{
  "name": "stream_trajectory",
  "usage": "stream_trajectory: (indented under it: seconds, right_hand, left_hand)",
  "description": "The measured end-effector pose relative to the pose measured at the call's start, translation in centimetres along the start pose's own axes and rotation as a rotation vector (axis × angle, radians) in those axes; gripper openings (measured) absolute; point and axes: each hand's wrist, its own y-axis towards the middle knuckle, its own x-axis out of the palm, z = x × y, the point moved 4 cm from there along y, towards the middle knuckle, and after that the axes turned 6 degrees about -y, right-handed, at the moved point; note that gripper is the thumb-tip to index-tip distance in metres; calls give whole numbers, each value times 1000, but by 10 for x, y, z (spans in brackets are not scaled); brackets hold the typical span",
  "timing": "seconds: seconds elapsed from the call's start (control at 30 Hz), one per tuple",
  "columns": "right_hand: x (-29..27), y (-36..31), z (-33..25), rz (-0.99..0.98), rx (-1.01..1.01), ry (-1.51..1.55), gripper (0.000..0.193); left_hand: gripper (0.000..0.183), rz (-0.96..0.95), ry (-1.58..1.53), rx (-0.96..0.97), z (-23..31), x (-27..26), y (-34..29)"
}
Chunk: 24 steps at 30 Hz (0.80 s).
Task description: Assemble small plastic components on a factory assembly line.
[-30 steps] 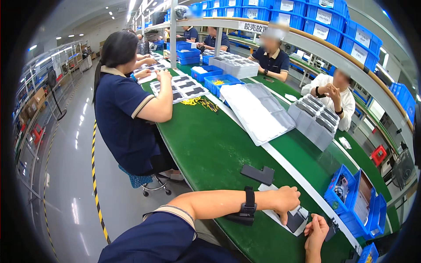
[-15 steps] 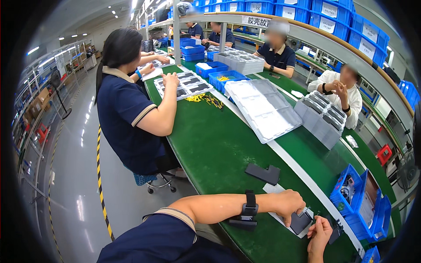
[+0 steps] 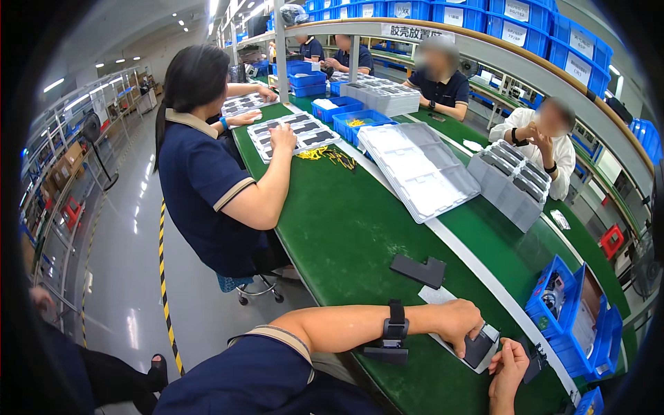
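My left hand [image 3: 459,325] is closed, its fingertips pressed down at the edge of a dark rectangular flat piece [image 3: 478,349]. Under that piece lies a white sheet [image 3: 436,296] on the green tabletop. My right hand [image 3: 510,366] is just right of the piece, its fingers pinched together; what they hold, if anything, is too small to make out. Beyond the right hand lies another black part [image 3: 535,364], partly covered by it. A dark L-shaped part [image 3: 418,270] rests farther up the table. My left wrist wears a black strap [image 3: 395,325].
Blue bins [image 3: 560,318] with small parts stand at right. A clear and white tray [image 3: 415,173] leans across the middle, beside stacked trays of dark parts [image 3: 512,183]. Yellow and black pieces [image 3: 325,157] lie near a co-worker [image 3: 214,166] at left. Others sit across the table.
Both my hands stay at the dark piece with little movement. The co-worker at left has lowered a hand to the tray. A person's hand and foot now show at the lower left.
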Motion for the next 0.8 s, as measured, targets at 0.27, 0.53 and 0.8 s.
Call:
stream_trajectory:
  seconds: [0.27,0.53,0.8]
  right_hand:
    - [-7,0,3,3,-14,-11,16]
    - [-6,1,8,1,0,4,17]
    - [-5,3,5,12,2,-3,17]
  left_hand:
    - [45,5,-45,4,10,-3,1]
    - [43,5,-104,-15,10,0,-5]
    - [36,31,-218,-31,9,-2,-3]
